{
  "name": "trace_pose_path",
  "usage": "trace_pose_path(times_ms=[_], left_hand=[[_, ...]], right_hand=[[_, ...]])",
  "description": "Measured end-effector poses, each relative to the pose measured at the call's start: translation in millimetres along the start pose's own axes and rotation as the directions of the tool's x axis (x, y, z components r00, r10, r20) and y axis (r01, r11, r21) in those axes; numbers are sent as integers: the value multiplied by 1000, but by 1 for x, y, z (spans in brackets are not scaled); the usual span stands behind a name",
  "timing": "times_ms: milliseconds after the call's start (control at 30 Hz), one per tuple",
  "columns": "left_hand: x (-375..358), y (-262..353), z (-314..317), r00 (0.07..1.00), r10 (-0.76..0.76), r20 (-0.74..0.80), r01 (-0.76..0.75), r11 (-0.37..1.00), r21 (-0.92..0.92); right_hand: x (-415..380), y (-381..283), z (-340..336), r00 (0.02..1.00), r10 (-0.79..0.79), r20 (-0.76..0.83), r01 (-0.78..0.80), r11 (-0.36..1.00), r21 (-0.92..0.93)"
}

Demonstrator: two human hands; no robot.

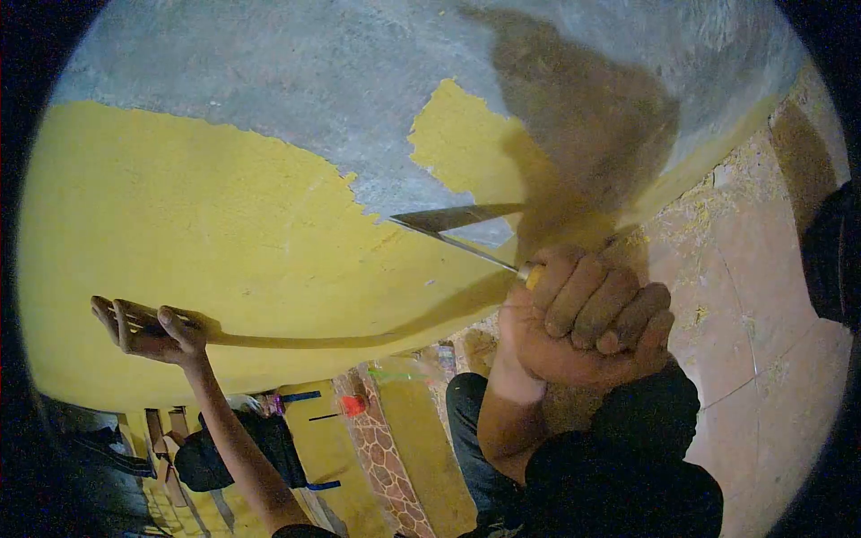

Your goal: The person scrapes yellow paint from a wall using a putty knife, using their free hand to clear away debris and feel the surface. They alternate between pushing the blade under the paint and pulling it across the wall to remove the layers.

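Nearest is the dark sleeve (pixel 619 489) of the right arm, and just beyond it the right hand (pixel 587 309) is closed in a fist around the handle (pixel 535 276) of a scraper (pixel 480 254). The scraper reaches left from the fist to the wall (pixel 296 63), its tip at the ragged edge where yellow paint (pixel 224 215) meets bare grey; tip and shadow meet there, so it is probably touching. The left hand (pixel 148 332), well apart to the left, has its fingers loosely spread and shows nothing held; whether it touches the wall I cannot tell. The step looks like lifting paint from that edge. To do it well, I would keep the blade at a shallow slant, work it under the torn lip and push with short, even strokes, since a steeper angle could gouge the grey surface. The yellow island (pixel 462 134) on the far side of the tip offers more loose-looking edges. Keep the left hand out of the blade's path, and mind the flakes (pixel 704 213) on the floor (pixel 717 305) at right.
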State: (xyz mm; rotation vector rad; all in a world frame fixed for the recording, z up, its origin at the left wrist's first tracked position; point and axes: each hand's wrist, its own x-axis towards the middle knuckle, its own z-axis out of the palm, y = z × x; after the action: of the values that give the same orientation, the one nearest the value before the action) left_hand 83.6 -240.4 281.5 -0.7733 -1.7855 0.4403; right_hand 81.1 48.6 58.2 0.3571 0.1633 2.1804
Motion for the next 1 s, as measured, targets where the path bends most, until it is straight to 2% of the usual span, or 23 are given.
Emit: trace_pose_path(times_ms=[67, 100, 167, 200, 267, 300, 400, 467, 533, 567, 600, 633, 667, 700, 733, 767, 833, 867, 933, 967, 1000], left_hand=[[0, 0, 1, 1000, 6, -6, -6, 1000, -7], [-1, 2, 2, 1000, 1, -3, -1, 1000, -7], [3, 4, 4, 1000, 7, -26, -7, 1000, -13], [3, 4, 5, 1000, 9, -28, -9, 1000, -3], [-1, 0, 3, 999, 7, -37, -6, 1000, 14], [-2, -3, 4, 998, 5, -57, -6, 1000, -17], [-19, -15, 13, 990, -52, -134, 42, 996, -79], [-13, 9, 19, 976, -142, -165, 140, 990, -24], [-9, 5, 16, 973, -133, -190, 130, 991, -27], [-14, 12, 23, 965, -169, -201, 156, 985, -77], [-14, 14, 19, 981, -125, -148, 133, 990, 43], [-12, 20, 18, 979, -137, -150, 143, 989, 27], [-12, 20, 18, 979, -142, -147, 147, 989, 21], [-11, 22, 17, 977, -161, -138, 166, 986, 24], [-10, 24, 18, 975, -161, -154, 164, 986, 11], [-9, 23, 19, 972, -156, -175, 159, 987, -1], [-10, 18, 19, 982, -102, -162, 106, 994, 17], [-11, 18, 19, 984, -89, -156, 94, 995, 19], [-13, 37, 32, 933, -243, -265, 229, 970, -85], [-25, 42, 55, 830, -362, -424, 291, 930, -223], [-21, 80, 65, 832, -363, -419, 341, 931, -128]], right_hand=[[-2, -5, -3, 995, 9, 99, 4, 992, -130], [0, -5, -2, 995, 14, 100, 0, 991, -133], [4, -3, 5, 969, 61, 240, -9, 978, -210], [3, -2, 4, 968, 62, 242, -12, 979, -201], [-2, 3, 1, 996, 9, 88, -5, 999, -45], [-2, 2, 3, 996, 22, 87, -21, 1000, -21], [0, -5, 12, 967, -79, -242, 54, 992, -111], [4, -13, 20, 878, -158, -453, 106, 985, -137], [8, -19, 26, 749, -267, -606, 121, 955, -271], [10, -20, 27, 681, -352, -642, 122, 919, -375], [11, -23, 27, 611, -442, -657, 118, 871, -476], [12, -26, 28, 534, -521, -666, 96, 820, -565], [11, -39, 17, 546, -523, -655, 89, 813, -575], [13, -55, 7, 861, -260, -438, 86, 922, -378], [14, -68, -4, 996, 11, -85, -26, 984, -177], [21, -70, -7, 996, 26, -80, -40, 983, -180], [41, -66, -7, 997, 71, 14, -71, 997, -27], [50, -72, -11, 997, 79, 26, -78, 997, -28], [66, -85, -20, 999, -20, 35, 23, 994, -102], [69, -97, -18, 1000, -19, 11, 21, 980, -197], [74, -106, -17, 1000, -11, 26, 16, 981, -192]])
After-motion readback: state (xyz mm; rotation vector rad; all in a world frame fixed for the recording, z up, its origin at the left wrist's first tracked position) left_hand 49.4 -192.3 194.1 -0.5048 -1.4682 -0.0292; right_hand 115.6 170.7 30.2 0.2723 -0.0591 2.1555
